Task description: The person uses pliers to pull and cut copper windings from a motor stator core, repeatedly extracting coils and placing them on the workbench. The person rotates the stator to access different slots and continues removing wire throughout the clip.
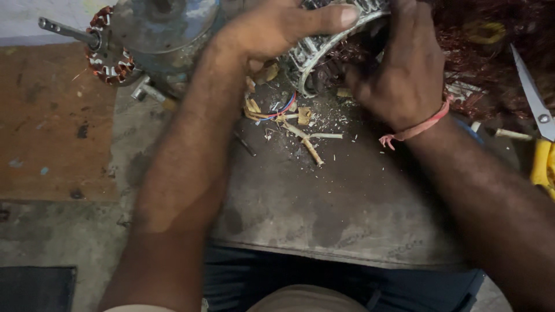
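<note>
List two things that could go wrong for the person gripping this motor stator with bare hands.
1. The stator has thin metal edges under the left hand and right hand; a slip could cut skin.
2. The scissors lie open-bladed near the right forearm; a bump might nick it.

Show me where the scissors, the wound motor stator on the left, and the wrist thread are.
scissors [535, 101]: head view, on the metal blade near the pivot.
wound motor stator [107, 60]: head view, on its copper-wound ring.
wrist thread [425, 124]: head view, on the pink band across the right wrist.
</note>
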